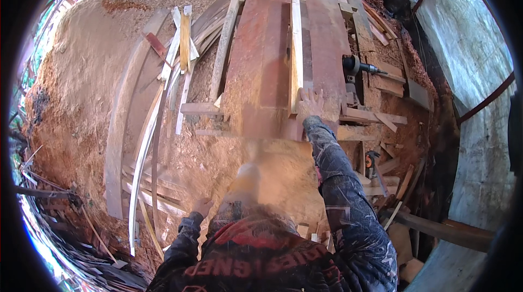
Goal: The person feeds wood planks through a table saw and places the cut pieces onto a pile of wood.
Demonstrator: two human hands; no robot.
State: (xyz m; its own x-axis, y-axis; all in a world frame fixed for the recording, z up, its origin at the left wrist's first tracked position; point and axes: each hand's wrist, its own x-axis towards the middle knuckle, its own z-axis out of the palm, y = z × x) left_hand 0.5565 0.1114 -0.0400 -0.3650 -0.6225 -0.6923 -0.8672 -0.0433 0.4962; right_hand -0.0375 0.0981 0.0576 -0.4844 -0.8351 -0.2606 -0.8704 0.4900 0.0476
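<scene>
Right hand (311, 102), fingers apart, on dusty board (327, 47) by squared timber (296, 47); left hand (203, 206): fingers unclear

Dark, dust-streaked sleeves (351, 194) adjoin a black top (267, 253) with reddish lettering (239, 268).

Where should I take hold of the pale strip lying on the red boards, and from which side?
Probably by its near end, from the right. The pale strip is long and narrow and points away from you, and your right hand lies beside that end on the red boards. A pinch across its narrow width should suit it.
</scene>
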